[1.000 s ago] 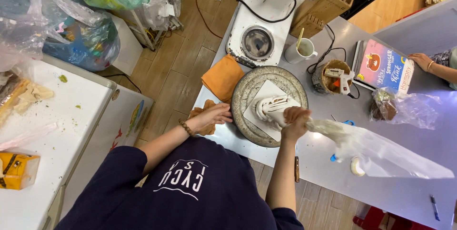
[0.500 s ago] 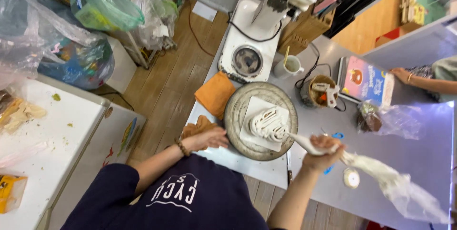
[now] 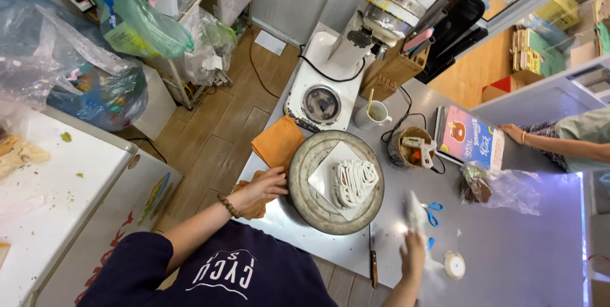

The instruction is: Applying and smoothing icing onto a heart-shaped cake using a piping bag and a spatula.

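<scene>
Step judged: piping done on cake (image 3: 353, 182), cream ridges laid over white square on turntable (image 3: 335, 183), mid-counter (image 3: 508, 237). Left hand (image 3: 262, 186) laid open-fingered on brown cloth (image 3: 254, 204) at turntable rim, nothing gripped. Right hand (image 3: 413, 257) closed on piping bag (image 3: 416, 217), blurred, raised over counter right of turntable, near scissors (image 3: 433, 213). Next move judged: bag to be set down clear of knife (image 3: 373, 267) and tape roll (image 3: 454, 264).

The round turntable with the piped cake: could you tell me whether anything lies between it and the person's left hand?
Nothing visible does: the left hand rests on a brown cloth right beside the turntable, with no object between them.
</scene>
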